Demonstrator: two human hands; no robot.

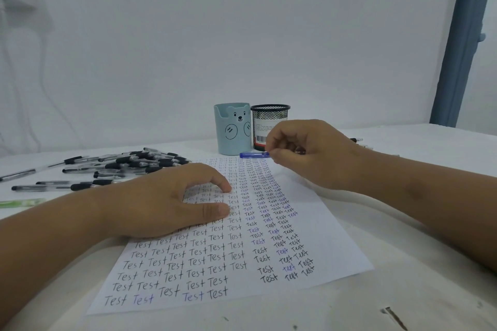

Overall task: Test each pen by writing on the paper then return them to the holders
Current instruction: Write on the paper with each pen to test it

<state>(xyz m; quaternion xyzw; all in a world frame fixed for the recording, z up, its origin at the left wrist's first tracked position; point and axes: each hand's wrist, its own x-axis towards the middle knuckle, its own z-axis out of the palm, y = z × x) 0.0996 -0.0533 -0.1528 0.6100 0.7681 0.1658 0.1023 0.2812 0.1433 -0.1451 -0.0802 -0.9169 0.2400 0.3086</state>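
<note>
Right hand (306, 153) pinches a translucent blue plastic pen (254, 154) at one o'clock; left hand (172, 201) rests loosely spread on the white handwritten paper sheet (317, 223).

We read one word only, "Test", handwritten over & over in rows and columns across the paper (317, 226), mostly black ink w/ a few in blue/purple, e.g. along the bottom row and in the right-hand columns. The black mesh holder (269, 126) has a label w/ a barcode and small print, too tiny for us to read. The light-blue holder (233, 129) shows just a drawn bear face, no letters or nos.
</note>
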